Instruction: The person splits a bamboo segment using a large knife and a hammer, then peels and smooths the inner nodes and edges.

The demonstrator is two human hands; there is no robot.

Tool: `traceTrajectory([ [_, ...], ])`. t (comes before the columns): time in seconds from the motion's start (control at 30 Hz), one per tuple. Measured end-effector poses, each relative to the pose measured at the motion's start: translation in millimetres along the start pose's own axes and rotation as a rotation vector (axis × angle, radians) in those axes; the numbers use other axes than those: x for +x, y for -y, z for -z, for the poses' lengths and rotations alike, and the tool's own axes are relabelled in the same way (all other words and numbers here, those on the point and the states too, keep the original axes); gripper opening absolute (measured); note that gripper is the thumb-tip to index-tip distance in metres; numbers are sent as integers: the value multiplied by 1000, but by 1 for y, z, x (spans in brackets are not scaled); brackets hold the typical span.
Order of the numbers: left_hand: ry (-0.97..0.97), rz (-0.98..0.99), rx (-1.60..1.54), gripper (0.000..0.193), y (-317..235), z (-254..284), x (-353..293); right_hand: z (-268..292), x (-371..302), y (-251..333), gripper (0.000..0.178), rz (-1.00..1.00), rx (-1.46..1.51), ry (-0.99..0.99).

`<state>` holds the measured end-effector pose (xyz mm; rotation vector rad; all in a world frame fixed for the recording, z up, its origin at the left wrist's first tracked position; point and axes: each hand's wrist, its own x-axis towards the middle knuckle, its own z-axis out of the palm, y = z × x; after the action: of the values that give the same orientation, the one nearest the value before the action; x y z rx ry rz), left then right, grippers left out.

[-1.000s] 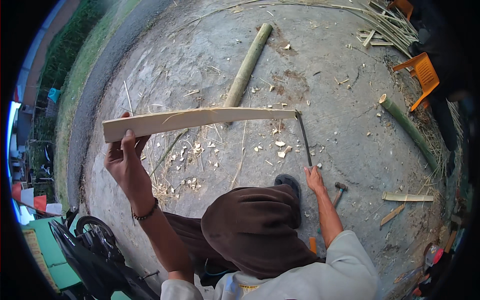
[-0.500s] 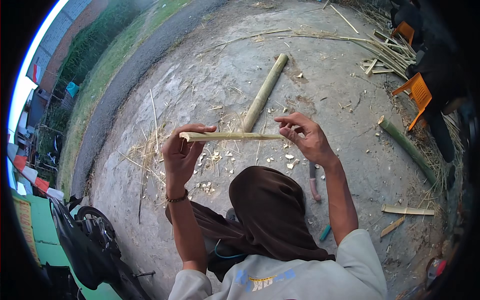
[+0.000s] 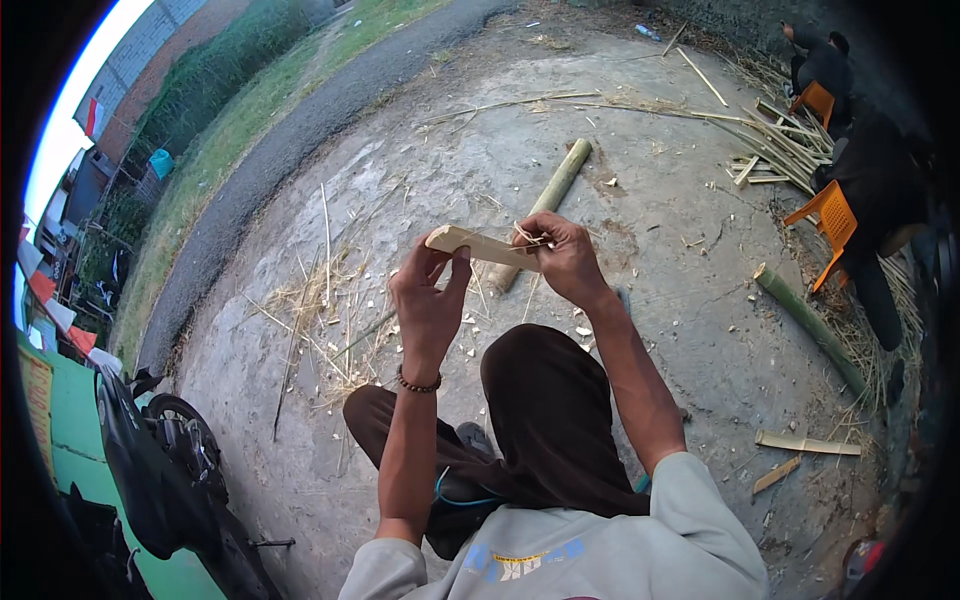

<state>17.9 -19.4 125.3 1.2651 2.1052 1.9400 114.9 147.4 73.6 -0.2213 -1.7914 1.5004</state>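
Note:
A short, pale split-bamboo strip (image 3: 480, 246) is raised in front of my knees, its cut left end tilted up. My left hand (image 3: 428, 300) grips it near that end, thumb and fingers on either side. At the other end my right hand (image 3: 562, 262) is closed, pinching thin, curly fibres (image 3: 528, 235) that stand off the strip; its fingertips partly cover the strip's right end. Behind the strip, a thick bamboo pole (image 3: 555, 190) lies on the concrete, its near end close to the strip in view.
Shavings (image 3: 290, 290) litter the concrete floor (image 3: 270, 390). At right lie a green bamboo pole (image 3: 810, 325), a flat bamboo piece (image 3: 808, 443) and a pile of strips (image 3: 775, 150). Two people in dark clothes sit by orange chairs (image 3: 835, 220). A motorbike (image 3: 150, 470) stands at left.
Both hands have drawn closer together, and the strip has turned so its broad face shows. My right hand has closed from a looser pose onto the fibres. The view has shifted slightly.

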Motion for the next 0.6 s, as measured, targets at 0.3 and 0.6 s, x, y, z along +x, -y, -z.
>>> traceTrajectory([
  [0.3,-266,92,-412,19,45,11,-18,74,27,13,10,83,693,-187],
  [0.6,-471,-14,-474,17,2,-25,-25,144,77,15,13,14,152,-398],
])
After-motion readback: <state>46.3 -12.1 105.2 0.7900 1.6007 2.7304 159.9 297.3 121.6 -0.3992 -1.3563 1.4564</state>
